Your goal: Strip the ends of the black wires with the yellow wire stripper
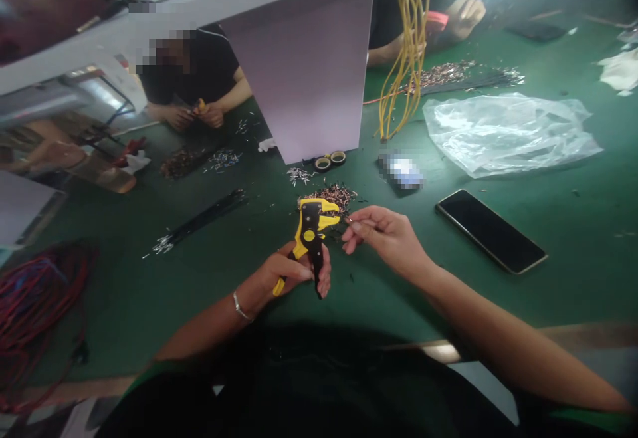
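My left hand point(299, 270) is wrapped round the handles of a yellow and black wire stripper point(311, 225), whose jaws point right and stand apart. My right hand point(381, 235) pinches a thin short wire point(349, 220) between thumb and fingertips, just right of those jaws. Most of the wire is hidden by the fingers. Behind the tool lies a heap of short copper-coloured and black wire pieces point(336, 193). Left of my hands, a bundle of black wires point(204, 215) with pale ends rests on the green table point(239, 252).
A phone point(491, 230) lies to the right, a clear plastic bag point(513, 133) beyond it. Tape rolls point(329, 161) sit by a pale upright panel point(309, 66). Yellow wires point(403, 52) hang down. Red cable coils point(40, 298) are at left. Other people work across the table.
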`<action>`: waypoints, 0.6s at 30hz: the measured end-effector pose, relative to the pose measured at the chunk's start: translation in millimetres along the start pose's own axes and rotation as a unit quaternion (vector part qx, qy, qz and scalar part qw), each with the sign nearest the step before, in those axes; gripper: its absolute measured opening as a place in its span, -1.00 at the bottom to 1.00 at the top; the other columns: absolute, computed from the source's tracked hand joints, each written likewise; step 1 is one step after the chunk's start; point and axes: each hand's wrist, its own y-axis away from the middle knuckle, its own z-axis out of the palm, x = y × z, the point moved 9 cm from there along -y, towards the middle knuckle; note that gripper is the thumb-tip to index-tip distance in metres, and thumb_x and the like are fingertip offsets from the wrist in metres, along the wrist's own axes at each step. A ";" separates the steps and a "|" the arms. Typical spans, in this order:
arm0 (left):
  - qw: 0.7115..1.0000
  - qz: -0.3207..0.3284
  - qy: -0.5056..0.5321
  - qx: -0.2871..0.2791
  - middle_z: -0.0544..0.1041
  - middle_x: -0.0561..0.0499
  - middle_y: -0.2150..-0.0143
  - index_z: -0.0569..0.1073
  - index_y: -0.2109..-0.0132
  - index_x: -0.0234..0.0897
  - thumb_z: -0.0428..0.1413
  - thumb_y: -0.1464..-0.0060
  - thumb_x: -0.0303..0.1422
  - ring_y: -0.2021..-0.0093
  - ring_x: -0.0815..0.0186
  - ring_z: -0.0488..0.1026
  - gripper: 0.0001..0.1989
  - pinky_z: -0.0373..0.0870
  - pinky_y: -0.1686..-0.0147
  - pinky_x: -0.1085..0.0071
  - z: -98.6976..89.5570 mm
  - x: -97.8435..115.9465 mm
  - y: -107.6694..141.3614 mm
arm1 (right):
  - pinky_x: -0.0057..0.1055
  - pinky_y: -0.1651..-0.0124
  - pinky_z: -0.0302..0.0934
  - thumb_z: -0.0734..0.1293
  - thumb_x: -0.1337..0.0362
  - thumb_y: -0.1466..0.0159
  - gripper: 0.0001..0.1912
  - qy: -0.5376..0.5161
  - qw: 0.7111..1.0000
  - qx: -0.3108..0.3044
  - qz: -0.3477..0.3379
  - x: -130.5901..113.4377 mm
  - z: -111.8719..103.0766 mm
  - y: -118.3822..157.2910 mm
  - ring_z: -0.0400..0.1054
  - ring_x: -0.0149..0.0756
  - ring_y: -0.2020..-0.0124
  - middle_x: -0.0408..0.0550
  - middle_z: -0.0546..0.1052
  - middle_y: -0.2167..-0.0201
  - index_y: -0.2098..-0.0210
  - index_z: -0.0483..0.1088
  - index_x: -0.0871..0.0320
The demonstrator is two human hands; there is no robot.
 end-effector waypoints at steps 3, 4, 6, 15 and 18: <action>1.000 -0.014 0.004 -0.001 0.49 -0.10 0.38 0.48 0.18 -0.40 0.21 0.21 -0.42 0.44 0.20 0.46 -0.66 0.46 0.36 0.16 -0.2 -1.9 1.2 | -0.26 0.35 0.42 0.42 0.15 -0.17 -0.80 -0.002 1.000 0.004 0.009 0.0 -1.5 -1.0 0.50 -0.32 0.55 -0.09 0.60 0.49 0.34 0.42 0.14; 1.000 -0.018 0.005 -0.002 0.49 -0.10 0.38 0.48 0.18 -0.40 0.21 0.21 -0.42 0.43 0.20 0.46 -0.66 0.46 0.36 0.16 0.1 -2.8 1.7 | -0.26 0.35 0.42 0.42 0.15 -0.16 -0.80 -0.001 1.000 0.005 0.009 -0.3 -1.7 -1.1 0.50 -0.32 0.55 -0.08 0.60 0.49 0.35 0.43 0.15; 1.000 -0.026 0.005 -0.007 0.50 -0.10 0.37 0.48 0.18 -0.40 0.21 0.22 -0.42 0.43 0.19 0.47 -0.66 0.46 0.36 0.16 1.4 -4.4 2.5 | -0.26 0.35 0.42 0.42 0.16 -0.15 -0.81 0.009 1.000 0.007 0.005 -1.5 -2.2 -1.0 0.50 -0.32 0.55 -0.07 0.61 0.49 0.37 0.46 0.16; 0.999 -0.048 0.009 -0.019 0.50 -0.08 0.39 0.50 0.17 -0.36 0.25 0.21 -0.39 0.44 0.20 0.46 -0.64 0.46 0.37 0.18 5.8 -8.1 4.7 | -0.31 0.37 0.40 0.42 0.19 -0.16 -0.85 0.037 0.999 0.005 0.001 -5.2 -0.5 1.2 0.47 -0.35 0.56 -0.08 0.60 0.52 0.42 0.48 0.15; 0.999 -0.048 0.011 -0.019 0.51 -0.09 0.40 0.50 0.18 -0.38 0.26 0.21 -0.39 0.45 0.20 0.46 -0.64 0.46 0.38 0.18 6.8 -8.5 5.2 | -0.31 0.38 0.41 0.42 0.16 -0.15 -0.82 0.037 0.999 0.004 -0.004 -4.6 0.0 1.0 0.47 -0.35 0.56 -0.08 0.60 0.51 0.41 0.49 0.16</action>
